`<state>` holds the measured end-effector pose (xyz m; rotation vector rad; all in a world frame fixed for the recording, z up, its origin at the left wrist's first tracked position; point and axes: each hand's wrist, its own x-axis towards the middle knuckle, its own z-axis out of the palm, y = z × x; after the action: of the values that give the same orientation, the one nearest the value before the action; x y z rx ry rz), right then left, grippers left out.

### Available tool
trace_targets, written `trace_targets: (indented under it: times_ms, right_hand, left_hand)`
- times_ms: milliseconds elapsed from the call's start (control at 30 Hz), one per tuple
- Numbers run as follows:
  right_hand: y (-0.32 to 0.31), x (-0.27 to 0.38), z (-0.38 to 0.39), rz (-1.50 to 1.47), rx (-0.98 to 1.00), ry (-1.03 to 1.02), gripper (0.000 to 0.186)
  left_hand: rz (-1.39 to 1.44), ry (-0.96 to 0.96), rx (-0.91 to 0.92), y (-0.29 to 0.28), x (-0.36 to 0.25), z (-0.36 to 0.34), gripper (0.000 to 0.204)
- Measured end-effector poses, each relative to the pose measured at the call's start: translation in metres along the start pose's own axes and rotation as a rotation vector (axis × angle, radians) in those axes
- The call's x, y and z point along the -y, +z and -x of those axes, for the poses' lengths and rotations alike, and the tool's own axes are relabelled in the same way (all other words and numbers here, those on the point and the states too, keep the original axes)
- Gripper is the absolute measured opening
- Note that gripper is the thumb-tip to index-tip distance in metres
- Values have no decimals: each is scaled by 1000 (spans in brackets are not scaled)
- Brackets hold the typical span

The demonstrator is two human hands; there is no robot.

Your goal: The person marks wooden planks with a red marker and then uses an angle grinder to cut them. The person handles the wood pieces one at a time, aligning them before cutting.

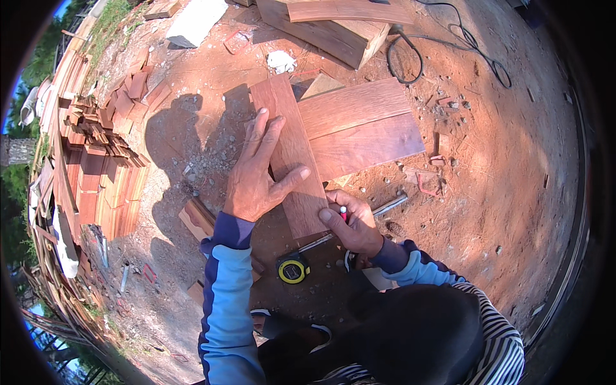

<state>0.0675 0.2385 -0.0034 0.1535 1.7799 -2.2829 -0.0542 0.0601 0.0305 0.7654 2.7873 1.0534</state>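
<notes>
A reddish-brown wooden board (292, 135) lies slantwise before me, over the ends of two wider planks. My left hand (260, 170) rests on its left side, fingers stretched out and spread, thumb across the face. At the board's near right corner, my right hand (353, 224) is closed, thumb against the edge. A slim red pen (343, 212) with a pale tip pokes out between its fingers. Close below the board sits a black and yellow tape measure (292, 269). A strip of metal blade (317, 242) shows between it and my right hand.
Two wide planks (362, 128) lie right of the board. Beyond them stands a large timber beam (314, 32), with a black cable (471, 42) looping over the dirt. Stacked cut boards (109, 186) and offcuts (135, 90) lie left. A white block (196, 22) sits far left.
</notes>
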Motion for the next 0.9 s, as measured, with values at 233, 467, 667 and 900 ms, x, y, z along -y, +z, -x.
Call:
trace_targets:
  times_ms: [233, 467, 667, 900]
  right_hand:
    - [-5, 11, -2, 169, 42, 9, 18]
    - [-1, 14, -2, 91, 48, 30, 21]
    - [-5, 12, -2, 128, 70, 21, 23]
    - [-4, 13, -2, 117, 62, 29, 24]
  left_hand:
    - [25, -21, 1, -3, -2, 2, 78]
    - [-6, -46, 1, -4, -3, 3, 78]
    - [3, -45, 0, -3, -1, 2, 78]
    - [43, -63, -4, -4, -4, 2, 78]
